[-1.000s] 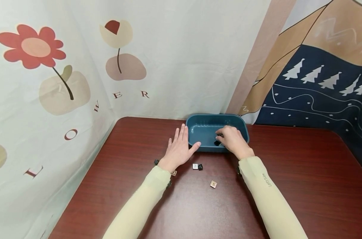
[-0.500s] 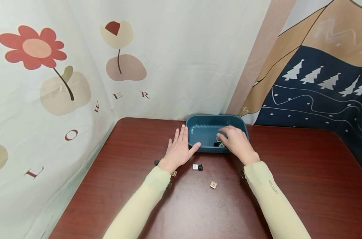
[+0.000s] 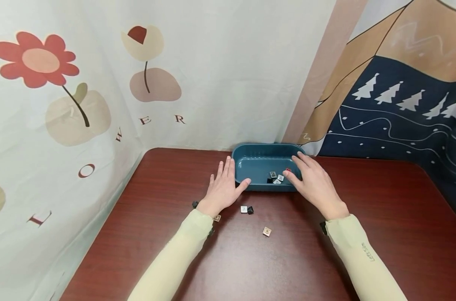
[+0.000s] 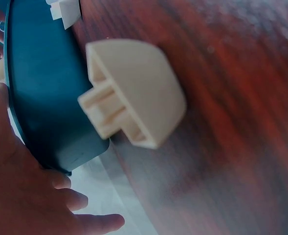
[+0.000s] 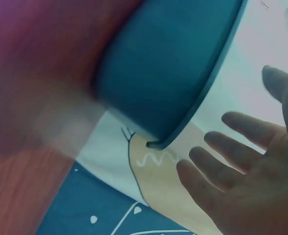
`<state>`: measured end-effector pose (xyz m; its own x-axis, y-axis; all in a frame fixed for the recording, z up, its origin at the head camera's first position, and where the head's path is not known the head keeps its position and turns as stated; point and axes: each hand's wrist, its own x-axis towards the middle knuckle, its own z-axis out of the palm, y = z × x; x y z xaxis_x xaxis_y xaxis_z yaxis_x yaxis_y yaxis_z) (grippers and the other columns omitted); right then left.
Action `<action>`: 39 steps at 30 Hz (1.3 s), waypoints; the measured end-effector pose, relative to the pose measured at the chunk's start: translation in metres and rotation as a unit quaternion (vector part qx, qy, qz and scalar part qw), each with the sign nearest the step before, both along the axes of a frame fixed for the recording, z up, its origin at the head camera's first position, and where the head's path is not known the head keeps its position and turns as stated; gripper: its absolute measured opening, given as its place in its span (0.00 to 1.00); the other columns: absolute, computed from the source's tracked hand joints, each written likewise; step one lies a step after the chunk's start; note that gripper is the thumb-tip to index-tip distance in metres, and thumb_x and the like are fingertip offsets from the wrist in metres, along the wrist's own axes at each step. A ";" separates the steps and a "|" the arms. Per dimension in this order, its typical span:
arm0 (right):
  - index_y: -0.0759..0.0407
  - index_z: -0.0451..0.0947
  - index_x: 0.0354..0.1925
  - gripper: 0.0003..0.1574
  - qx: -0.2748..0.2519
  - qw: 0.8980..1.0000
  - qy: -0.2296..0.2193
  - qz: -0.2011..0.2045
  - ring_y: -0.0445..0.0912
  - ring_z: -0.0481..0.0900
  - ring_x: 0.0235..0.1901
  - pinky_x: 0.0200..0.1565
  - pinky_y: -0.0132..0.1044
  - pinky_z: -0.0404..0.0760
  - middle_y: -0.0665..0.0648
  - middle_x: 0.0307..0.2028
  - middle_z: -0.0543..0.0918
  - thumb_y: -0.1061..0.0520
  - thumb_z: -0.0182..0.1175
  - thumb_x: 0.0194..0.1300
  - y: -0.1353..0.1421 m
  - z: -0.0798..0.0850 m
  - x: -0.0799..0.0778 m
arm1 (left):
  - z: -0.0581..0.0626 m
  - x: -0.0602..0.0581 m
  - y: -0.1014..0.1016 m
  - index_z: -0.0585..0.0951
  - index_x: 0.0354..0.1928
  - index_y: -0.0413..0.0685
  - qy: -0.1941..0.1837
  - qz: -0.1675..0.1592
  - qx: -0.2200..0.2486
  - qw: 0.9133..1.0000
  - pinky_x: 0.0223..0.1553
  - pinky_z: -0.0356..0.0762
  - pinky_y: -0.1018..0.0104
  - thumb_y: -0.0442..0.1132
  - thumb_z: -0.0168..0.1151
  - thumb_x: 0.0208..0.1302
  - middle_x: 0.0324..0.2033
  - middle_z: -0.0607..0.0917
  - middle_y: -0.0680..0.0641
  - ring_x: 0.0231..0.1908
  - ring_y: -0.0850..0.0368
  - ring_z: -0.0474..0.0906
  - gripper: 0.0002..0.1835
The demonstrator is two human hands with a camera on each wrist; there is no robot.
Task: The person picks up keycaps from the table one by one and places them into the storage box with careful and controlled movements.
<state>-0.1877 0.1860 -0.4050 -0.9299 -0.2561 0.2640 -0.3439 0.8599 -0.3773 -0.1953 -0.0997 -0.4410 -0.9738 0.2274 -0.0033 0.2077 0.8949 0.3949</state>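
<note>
A dark teal plastic tray [image 3: 260, 187] stands at the back of the table. In it, toward the front right, lie several small keycaps [image 3: 280, 178], black, white and one red [image 3: 288, 170]. My left hand [image 3: 223, 188] lies with straight fingers along the tray's left end, thumb at the front rim. At the right end my right hand [image 3: 318, 184] hovers with fingers spread and nothing held; the right wrist view shows the loose fingers beside the tray wall [image 5: 158, 68]. A beige keycap [image 4: 139, 93], stem showing, fills the middle of the left wrist view.
In front of the tray, a white keycap [image 3: 244, 209] and a black keycap [image 3: 250, 210] sit side by side on the brown table [image 3: 235, 267]. Nearer lies another beige keycap [image 3: 267, 231]. A printed curtain [image 3: 220, 83] hangs right behind the tray.
My right hand has drawn back from inside the tray to its right end, its fingers spreading. Several keycaps it had covered now show. The left hand has stayed in place.
</note>
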 end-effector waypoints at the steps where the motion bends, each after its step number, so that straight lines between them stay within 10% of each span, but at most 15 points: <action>1: 0.70 0.69 0.72 0.43 0.003 1.000 -0.002 -0.001 0.67 0.63 0.72 0.69 0.64 0.64 0.71 0.73 0.66 0.41 0.62 0.75 0.001 -0.001 0.001 | 0.000 0.000 0.000 0.41 0.83 0.43 0.000 0.000 0.000 1.000 0.74 0.48 0.34 0.73 0.42 0.74 0.83 0.41 0.44 0.81 0.45 0.33 0.53; 14: 0.76 0.52 0.77 0.64 0.076 0.994 -0.083 -0.016 0.69 0.52 0.77 0.70 0.69 0.58 0.75 0.78 0.52 0.23 0.47 0.73 0.015 -0.016 0.009 | 0.001 0.001 -0.002 0.41 0.83 0.43 -0.006 0.004 0.005 1.000 0.74 0.47 0.34 0.72 0.44 0.74 0.83 0.40 0.45 0.81 0.46 0.31 0.53; 39: 0.77 0.47 0.78 0.68 0.062 0.991 -0.117 -0.031 0.71 0.49 0.77 0.69 0.69 0.58 0.78 0.78 0.49 0.21 0.46 0.72 0.018 -0.022 0.014 | 0.010 0.000 -0.002 0.44 0.83 0.44 -0.010 -0.002 -0.016 1.000 0.74 0.48 0.35 0.72 0.46 0.73 0.83 0.45 0.45 0.81 0.46 0.36 0.53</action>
